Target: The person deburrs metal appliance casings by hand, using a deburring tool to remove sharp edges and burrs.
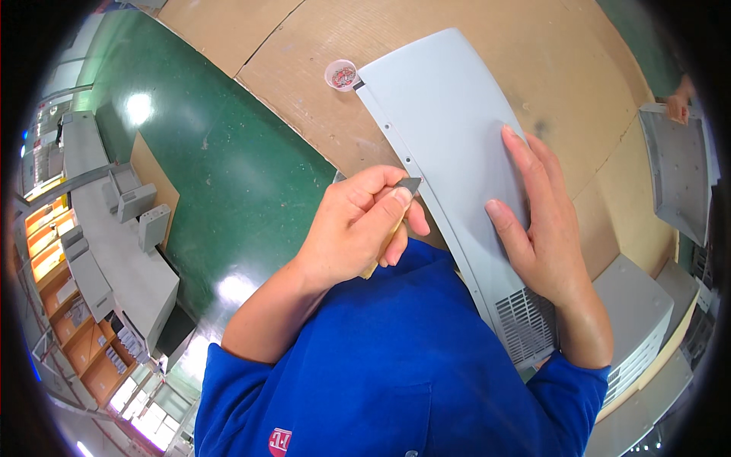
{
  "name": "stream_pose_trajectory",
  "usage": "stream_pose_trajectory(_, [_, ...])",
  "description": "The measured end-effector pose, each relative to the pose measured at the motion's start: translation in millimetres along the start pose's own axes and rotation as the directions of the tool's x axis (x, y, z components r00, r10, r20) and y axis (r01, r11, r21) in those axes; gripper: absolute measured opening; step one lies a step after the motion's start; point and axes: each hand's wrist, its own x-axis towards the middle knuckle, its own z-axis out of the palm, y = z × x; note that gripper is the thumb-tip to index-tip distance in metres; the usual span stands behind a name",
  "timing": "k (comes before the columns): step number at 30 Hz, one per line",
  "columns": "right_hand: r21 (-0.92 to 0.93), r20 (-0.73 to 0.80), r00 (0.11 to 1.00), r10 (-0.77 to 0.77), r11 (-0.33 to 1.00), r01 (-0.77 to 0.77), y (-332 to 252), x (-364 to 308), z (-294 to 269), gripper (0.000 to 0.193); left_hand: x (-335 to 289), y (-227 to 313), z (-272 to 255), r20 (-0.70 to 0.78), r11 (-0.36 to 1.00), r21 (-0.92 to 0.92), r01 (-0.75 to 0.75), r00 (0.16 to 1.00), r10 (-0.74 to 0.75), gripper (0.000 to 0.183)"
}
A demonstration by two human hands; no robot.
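A light grey sheet-metal panel (449, 99) slants across in front of me. Small holes line its left edge, and a slotted grille (524, 324) fills its near end. My left hand (365, 221) is closed on a small knife (410, 184) with a dark pointed blade and a yellowish handle, mostly hidden by the fingers. The blade's tip meets the panel's left edge by one of the holes. My right hand (544, 221) lies with fingers apart on the panel's right side, pressing against it.
A small cup (341, 75) of tiny red and silvery pieces stands at the panel's far left corner on the brown board-covered table (297, 57). More grey metal housings (632, 305) are at the right. Another person's hand (678, 108) touches a grey panel (678, 167) at far right.
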Motion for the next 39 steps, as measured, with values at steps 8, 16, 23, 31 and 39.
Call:
stream_pose_trajectory(8, [0.042, -0.001, 1.0, 0.014, 0.999, -0.014, -0.6, -1.3, -1.3, 0.057, 5.0, -16.5, -5.6, 0.051, 0.996, 0.001, -0.091, 0.995, 0.091, 0.017])
stream_pose_trajectory(16, [0.099, 0.053, 0.996, 0.066, 0.993, -0.071, -4.4, 0.1, -2.0, 0.058, 11.2, -7.3, 2.1, -0.081, 0.99, 0.139, -0.019, 0.996, 0.031, 0.028])
stream_pose_trajectory(23, [0.088, 0.022, 0.999, 0.024, 0.996, -0.025, -2.5, 2.4, -3.7, 0.059, 15.3, -12.4, -11.9, -0.069, 0.935, 0.069, -0.349, 0.933, 0.353, 0.036])
stream_pose_trajectory(31, [0.086, 0.016, 1.0, 0.022, 0.996, -0.023, -2.2, 0.4, -3.3, 0.057, 153.7, -7.2, -157.2, -0.426, 0.838, 0.517, 0.176, 0.902, 0.073, 0.04])
stream_pose_trajectory(39, [0.062, 0.03, 0.999, 0.04, 0.997, -0.042, -7.4, 4.4, -3.6, 0.059, 246.6, -54.0, -217.9, -0.373, 0.396, 0.87, 0.294, 0.918, 0.139, 0.03])
